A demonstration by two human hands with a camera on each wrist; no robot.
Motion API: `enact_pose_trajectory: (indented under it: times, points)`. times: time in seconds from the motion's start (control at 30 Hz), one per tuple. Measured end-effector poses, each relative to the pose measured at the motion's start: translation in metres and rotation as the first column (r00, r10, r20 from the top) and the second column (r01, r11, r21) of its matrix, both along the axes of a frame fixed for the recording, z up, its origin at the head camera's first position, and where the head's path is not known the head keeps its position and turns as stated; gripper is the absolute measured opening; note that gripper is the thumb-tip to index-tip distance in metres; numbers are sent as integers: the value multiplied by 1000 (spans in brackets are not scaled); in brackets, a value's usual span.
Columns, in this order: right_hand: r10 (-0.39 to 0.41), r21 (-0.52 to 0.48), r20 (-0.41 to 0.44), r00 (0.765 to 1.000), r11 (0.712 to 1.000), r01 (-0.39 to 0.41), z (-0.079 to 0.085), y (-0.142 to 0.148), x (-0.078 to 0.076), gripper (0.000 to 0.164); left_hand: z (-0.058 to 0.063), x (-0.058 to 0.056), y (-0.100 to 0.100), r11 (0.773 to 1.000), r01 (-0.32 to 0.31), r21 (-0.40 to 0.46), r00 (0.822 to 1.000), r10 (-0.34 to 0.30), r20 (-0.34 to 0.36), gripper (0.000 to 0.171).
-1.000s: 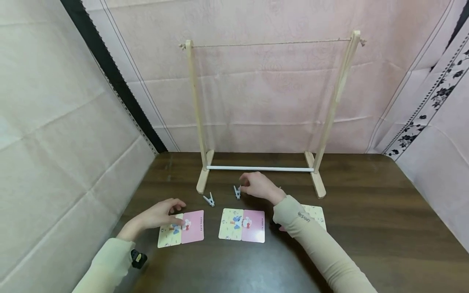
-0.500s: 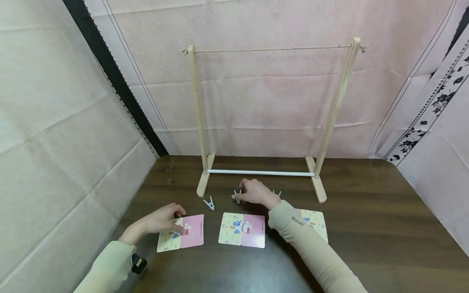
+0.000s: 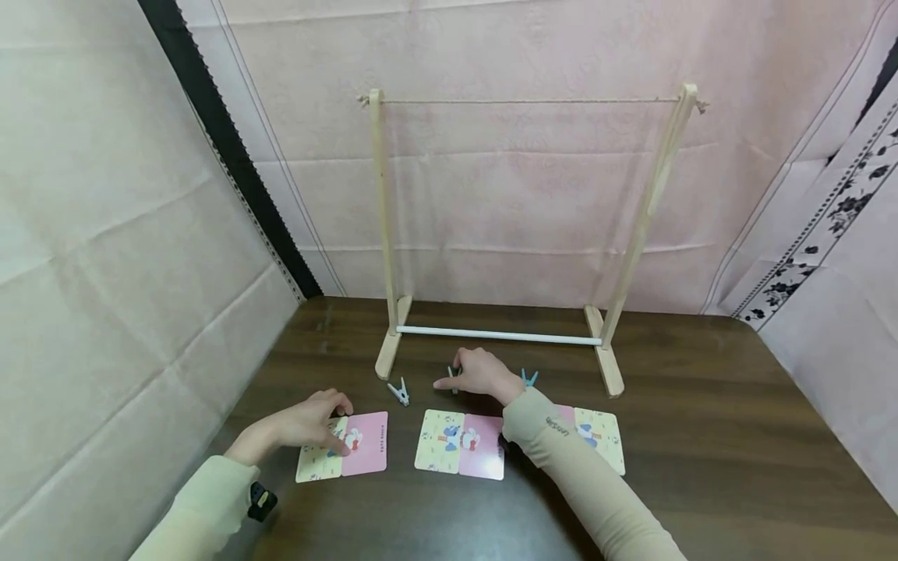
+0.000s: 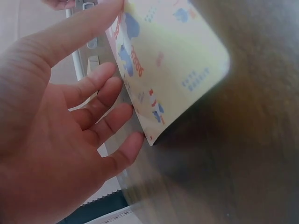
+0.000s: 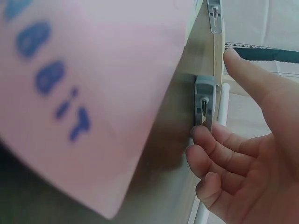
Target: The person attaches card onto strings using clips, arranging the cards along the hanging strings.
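Tabletop: three cards in a row up front. Left card under the left hand; middle card well apart to its right; right card partly behind the right sleeve. Behind the cards: left clip at the left/middle gap, middle clip at the right hand, right clip just past that wrist. Rack behind the clips: rail low between left post and right post, string across the tops. Cloth behind the rack.

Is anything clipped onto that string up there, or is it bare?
Bare: the string runs between the wooden posts with no clip or card hanging from it.
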State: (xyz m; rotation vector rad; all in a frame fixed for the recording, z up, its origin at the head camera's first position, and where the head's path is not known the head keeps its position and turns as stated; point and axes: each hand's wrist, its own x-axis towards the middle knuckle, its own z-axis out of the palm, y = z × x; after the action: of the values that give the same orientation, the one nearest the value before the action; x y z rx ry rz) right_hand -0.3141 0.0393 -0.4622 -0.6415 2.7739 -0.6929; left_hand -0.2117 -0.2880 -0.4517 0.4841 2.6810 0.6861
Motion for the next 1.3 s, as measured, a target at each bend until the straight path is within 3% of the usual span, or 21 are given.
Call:
enact_pose_trajectory:
  times: [0.7,1.1,1.3]
  points:
    - [10,4,0,1000,1000,-10,-4,-13,-2,50,-1,0,0,1000,-21,-6,999,22,29,50]
    - [18,15,-25,1000,1000,-18,-6,-8,-4,30,-2,-5,5,999,-44,-2,998,44,49,62]
    - [-5,2,-21,1000,1000,5,-3,-4,-9,38,2,-13,5,997,-68,-18,995,70,77,64]
